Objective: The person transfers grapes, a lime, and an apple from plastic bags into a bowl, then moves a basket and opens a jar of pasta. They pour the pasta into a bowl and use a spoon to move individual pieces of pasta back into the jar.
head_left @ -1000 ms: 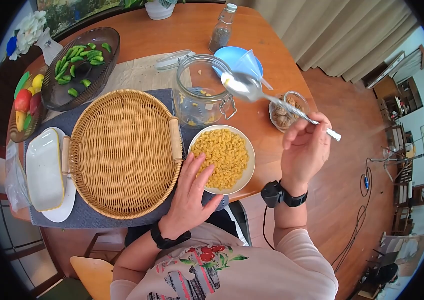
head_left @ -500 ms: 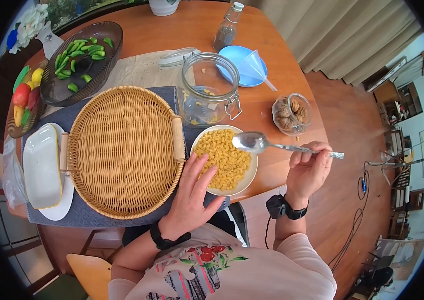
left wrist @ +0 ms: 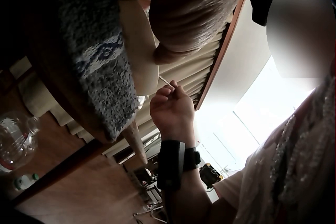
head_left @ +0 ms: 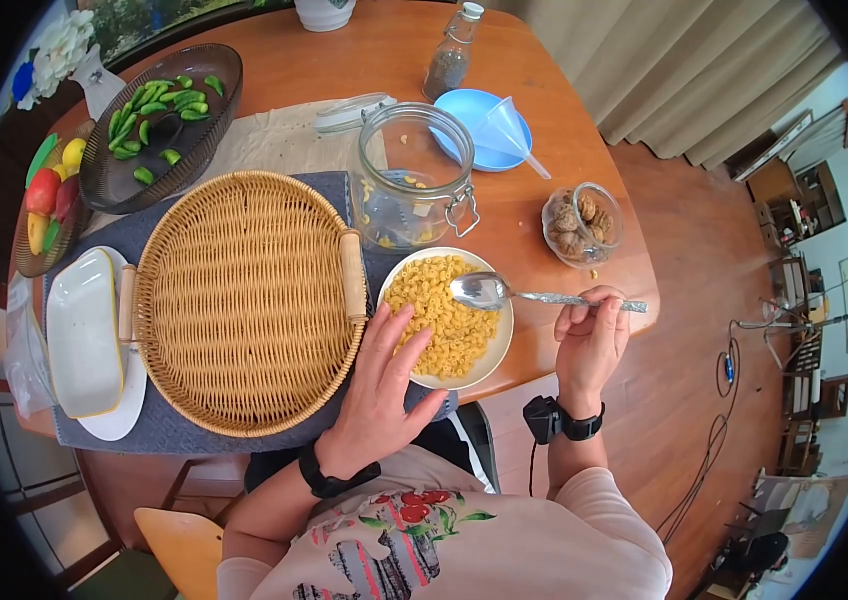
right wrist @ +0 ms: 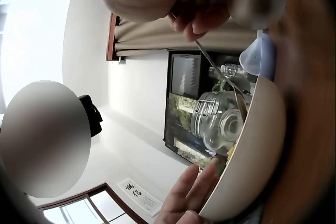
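Observation:
My right hand (head_left: pixel 592 345) pinches the patterned handle of a metal spoon (head_left: pixel 481 291), whose bowl is over the macaroni (head_left: pixel 447 335) in the head view. A white bowl (head_left: pixel 500 350) holds the macaroni. At its left side lies my left hand (head_left: pixel 376 400), fingers extended, fingertips over the rim and the pasta's edge. In the right wrist view the spoon (right wrist: pixel 239 100) dips behind the rim of the bowl (right wrist: pixel 257 150). Behind the bowl stands an open glass clip-top jar (head_left: pixel 414 190) with a few pasta pieces inside.
A round wicker basket (head_left: pixel 249 300) sits left of the bowl on a dark cloth. Right of the clip-top jar are a glass jar of walnuts (head_left: pixel 582 227) and a blue plate (head_left: pixel 499 155) bearing a funnel (head_left: pixel 504 130). Farther left are green peppers on a dish (head_left: pixel 214 170) and a white baking dish (head_left: pixel 87 335).
My right hand has brought the spoon down and leftward from above the clip-top jar to the macaroni. The left hand stays at the bowl's edge.

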Available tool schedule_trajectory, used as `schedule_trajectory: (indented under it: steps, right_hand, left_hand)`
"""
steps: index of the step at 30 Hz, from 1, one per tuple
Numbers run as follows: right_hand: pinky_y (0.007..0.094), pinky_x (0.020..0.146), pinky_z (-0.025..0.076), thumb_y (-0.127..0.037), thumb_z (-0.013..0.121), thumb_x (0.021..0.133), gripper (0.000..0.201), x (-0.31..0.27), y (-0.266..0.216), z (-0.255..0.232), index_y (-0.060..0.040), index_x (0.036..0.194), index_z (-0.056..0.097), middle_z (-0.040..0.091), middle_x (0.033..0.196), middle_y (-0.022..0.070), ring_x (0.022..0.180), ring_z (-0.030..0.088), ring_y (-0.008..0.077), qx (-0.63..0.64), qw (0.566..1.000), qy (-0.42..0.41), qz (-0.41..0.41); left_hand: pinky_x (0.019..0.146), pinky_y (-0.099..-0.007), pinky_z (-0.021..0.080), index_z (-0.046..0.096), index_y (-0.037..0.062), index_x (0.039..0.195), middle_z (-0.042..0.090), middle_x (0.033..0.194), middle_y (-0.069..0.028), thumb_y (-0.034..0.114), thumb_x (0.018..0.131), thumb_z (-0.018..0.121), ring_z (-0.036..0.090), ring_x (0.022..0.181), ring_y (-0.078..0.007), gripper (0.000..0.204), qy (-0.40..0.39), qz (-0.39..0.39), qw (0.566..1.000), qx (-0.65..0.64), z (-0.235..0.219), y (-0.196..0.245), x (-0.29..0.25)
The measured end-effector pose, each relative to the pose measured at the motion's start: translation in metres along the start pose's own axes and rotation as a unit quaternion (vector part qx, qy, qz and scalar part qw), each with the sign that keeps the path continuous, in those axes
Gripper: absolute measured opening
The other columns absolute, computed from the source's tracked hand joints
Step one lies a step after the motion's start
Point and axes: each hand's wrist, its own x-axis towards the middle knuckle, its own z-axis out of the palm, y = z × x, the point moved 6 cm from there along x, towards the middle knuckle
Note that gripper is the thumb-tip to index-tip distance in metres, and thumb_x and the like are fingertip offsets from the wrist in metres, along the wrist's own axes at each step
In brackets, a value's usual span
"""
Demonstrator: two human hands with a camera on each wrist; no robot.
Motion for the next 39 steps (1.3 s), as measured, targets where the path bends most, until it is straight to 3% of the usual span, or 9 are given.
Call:
schedule_trajectory:
  steps: [6, 8, 10, 15, 24, 29, 31, 33, 39]
  right_hand:
    - [0.022, 0.042, 0.036, -0.027, 0.037, 0.095, 0.025, 0.0, 0.007, -0.003, -0.0045, 0.089, 0.047, 0.044, 0.062, 0.0033, 0.049, 0.045, 0.0125, 0.028, 0.999, 0.011, 0.038]
    - [0.0225, 0.046, 0.037, -0.03, 0.037, 0.095, 0.028, 0.0, 0.011, -0.005, -0.0045, 0.091, 0.047, 0.045, 0.061, 0.0036, 0.051, 0.046, 0.0128, 0.035, 0.997, 0.015, 0.063]
    - [0.0225, 0.045, 0.036, -0.03, 0.037, 0.095, 0.028, 0.001, 0.011, -0.008, -0.0047, 0.09, 0.048, 0.045, 0.061, 0.0034, 0.051, 0.046, 0.0129, 0.044, 0.997, 0.027, 0.065]
    - [0.0227, 0.042, 0.035, -0.03, 0.037, 0.095, 0.028, 0.006, 0.002, -0.008, -0.0055, 0.088, 0.048, 0.044, 0.061, 0.003, 0.05, 0.046, 0.013, 0.072, 0.994, 0.046, 0.067]
    - [0.0221, 0.041, 0.034, -0.031, 0.038, 0.095, 0.028, 0.035, -0.042, 0.04, -0.0052, 0.094, 0.049, 0.05, 0.067, 0.0055, 0.052, 0.047, 0.0129, 0.118, 0.991, 0.029, -0.053]
    - [0.0219, 0.045, 0.042, -0.03, 0.04, 0.094, 0.033, 0.034, -0.045, 0.072, -0.0013, 0.106, 0.049, 0.058, 0.083, 0.0107, 0.058, 0.053, 0.0124, 0.013, 0.992, -0.069, -0.109]
    - [0.022, 0.045, 0.042, -0.03, 0.04, 0.094, 0.033, 0.03, -0.046, 0.073, -0.0013, 0.106, 0.049, 0.058, 0.084, 0.011, 0.058, 0.053, 0.0125, -0.004, 0.989, -0.069, -0.132]
    - [0.0223, 0.045, 0.041, -0.031, 0.039, 0.094, 0.033, 0.025, -0.049, 0.069, -0.0019, 0.106, 0.049, 0.057, 0.082, 0.011, 0.057, 0.052, 0.013, -0.021, 0.986, -0.055, -0.159]
    - [0.0236, 0.044, 0.039, -0.03, 0.036, 0.095, 0.029, 0.015, -0.048, 0.035, -0.0036, 0.097, 0.047, 0.051, 0.068, 0.008, 0.053, 0.048, 0.0142, 0.039, 0.991, -0.01, -0.126]
  left_hand:
    - [0.103, -0.0483, 0.022, 0.035, 0.0017, 0.124, 0.03, 0.134, -0.0228, 0.01, 0.067, 0.07, 0.023, 0.127, -0.0419, 0.067, -0.001, 0.001, 1.0, 0.0, 0.001, 0.0, 0.0]
    - [0.103, -0.0482, 0.022, 0.035, 0.0018, 0.124, 0.03, 0.134, -0.0228, 0.01, 0.067, 0.07, 0.023, 0.127, -0.0419, 0.067, 0.0, 0.002, 1.0, 0.002, 0.0, 0.001, 0.0]
    - [0.102, -0.0483, 0.026, 0.036, 0.0028, 0.126, 0.03, 0.133, -0.0224, 0.007, 0.067, 0.071, 0.026, 0.125, -0.0431, 0.069, 0.003, 0.0, 1.0, 0.001, -0.001, 0.002, 0.001]
    - [0.102, -0.0485, 0.024, 0.035, 0.0022, 0.125, 0.03, 0.134, -0.0227, 0.009, 0.067, 0.07, 0.024, 0.126, -0.0426, 0.068, -0.001, 0.002, 1.0, 0.0, 0.0, 0.0, 0.0]
    - [0.103, -0.0487, 0.021, 0.035, 0.0014, 0.125, 0.029, 0.134, -0.0229, 0.012, 0.068, 0.069, 0.022, 0.127, -0.0421, 0.067, -0.006, 0.001, 1.0, 0.004, 0.001, -0.001, -0.001]
    - [0.103, -0.0486, 0.021, 0.035, 0.0016, 0.125, 0.029, 0.134, -0.0228, 0.012, 0.069, 0.069, 0.022, 0.127, -0.042, 0.066, -0.003, 0.004, 1.0, 0.002, 0.0, 0.001, 0.0]
    - [0.102, -0.0487, 0.026, 0.035, 0.0029, 0.126, 0.03, 0.133, -0.0224, 0.008, 0.067, 0.07, 0.025, 0.125, -0.0432, 0.069, -0.003, -0.004, 1.0, 0.004, -0.002, 0.002, 0.001]
    - [0.102, -0.0487, 0.024, 0.035, 0.0023, 0.126, 0.029, 0.134, -0.0227, 0.01, 0.068, 0.07, 0.024, 0.126, -0.0426, 0.068, -0.005, -0.003, 1.0, 0.0, 0.0, -0.001, 0.0]
    - [0.102, -0.0485, 0.026, 0.036, 0.0024, 0.126, 0.03, 0.133, -0.0227, 0.009, 0.067, 0.07, 0.025, 0.126, -0.0429, 0.068, -0.002, 0.001, 1.0, -0.002, -0.002, 0.001, 0.001]
